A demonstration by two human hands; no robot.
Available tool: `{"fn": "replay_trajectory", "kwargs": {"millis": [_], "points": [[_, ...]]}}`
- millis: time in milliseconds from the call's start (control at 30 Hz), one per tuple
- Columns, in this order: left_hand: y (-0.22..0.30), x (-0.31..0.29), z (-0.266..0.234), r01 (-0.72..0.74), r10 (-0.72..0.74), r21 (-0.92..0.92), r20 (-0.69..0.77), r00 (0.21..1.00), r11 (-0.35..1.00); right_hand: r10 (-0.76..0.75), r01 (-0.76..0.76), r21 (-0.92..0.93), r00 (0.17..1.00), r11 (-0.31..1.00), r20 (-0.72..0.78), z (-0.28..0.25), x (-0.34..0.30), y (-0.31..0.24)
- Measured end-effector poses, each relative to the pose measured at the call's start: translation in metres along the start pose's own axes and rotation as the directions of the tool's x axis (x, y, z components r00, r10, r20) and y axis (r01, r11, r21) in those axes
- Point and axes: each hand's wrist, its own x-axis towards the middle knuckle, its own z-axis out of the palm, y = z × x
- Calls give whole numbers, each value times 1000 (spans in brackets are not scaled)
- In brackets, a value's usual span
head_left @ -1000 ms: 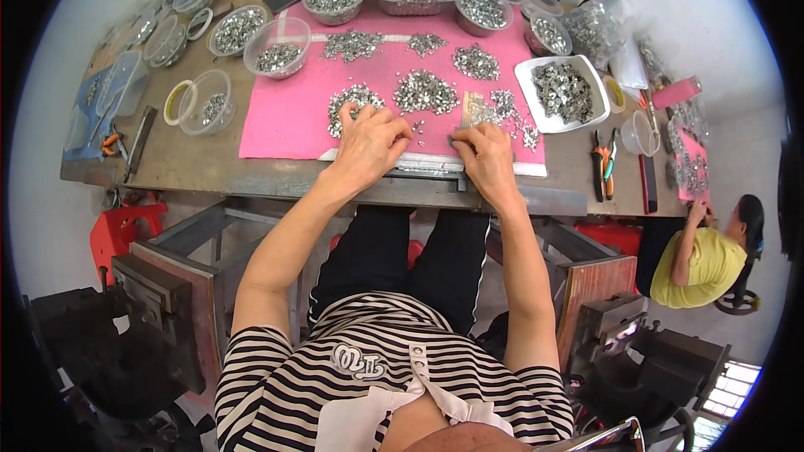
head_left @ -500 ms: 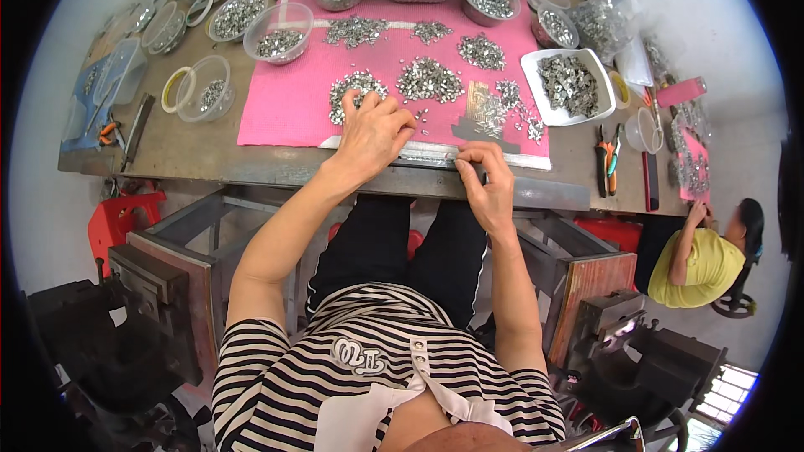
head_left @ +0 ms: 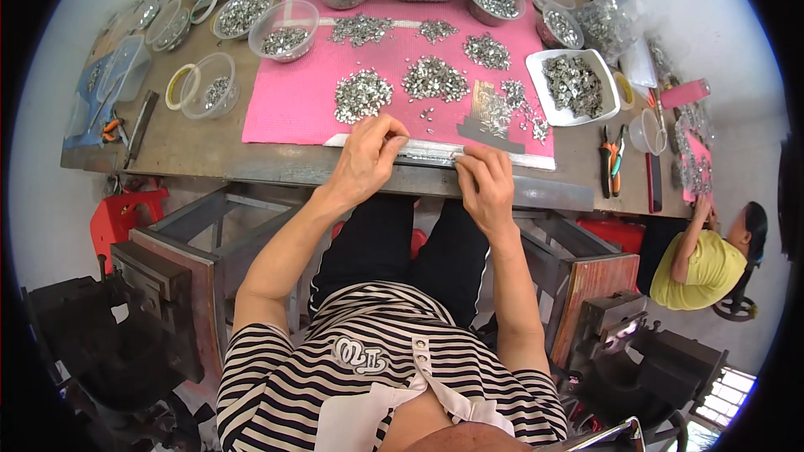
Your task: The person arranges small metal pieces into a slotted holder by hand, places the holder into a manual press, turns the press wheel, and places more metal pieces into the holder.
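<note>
Along the table's near edge lies a narrow silvery strip, on the white border of a pink mat. My left hand is at the strip's left end, thumb and fingers drawn together; anything between them is too small to see. At the right end, my right hand has its fingers bent and pinched at the strip, their tips partly hidden. Just beyond my left hand is a heap of small shiny metal pieces. A second heap lies to its right, beside a brownish slotted plate.
A white square dish of metal pieces sits at the right, near orange-handled pliers. Clear plastic tubs with more pieces line the back and left. Another person in a yellow shirt works at the far right.
My left hand has left the heap of metal pieces and come back toward me to the strip's left end. My right hand has stayed at the strip, shifting only slightly.
</note>
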Motion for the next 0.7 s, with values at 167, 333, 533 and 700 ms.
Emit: {"fn": "replay_trajectory", "kwargs": {"millis": [167, 333, 533, 700], "points": [[6, -8, 6, -65, 65, -29, 0, 998, 997, 104, -108, 122, 994, 987, 38, -5, -7, 7], [-1, -10, 15, -192, 193, 25, -24, 981, 981, 344, -336, 380, 938, 862, 49, -6, -8, 12], [2, -10, 15, -293, 297, 175, -1, 955, 940, 344, -337, 336, 938, 880, 39, -3, 3, 7], [7, -14, 16, -336, 350, 319, 13, 937, 886, 192, -205, 182, 978, 962, 86, 17, 32, 6]]}}
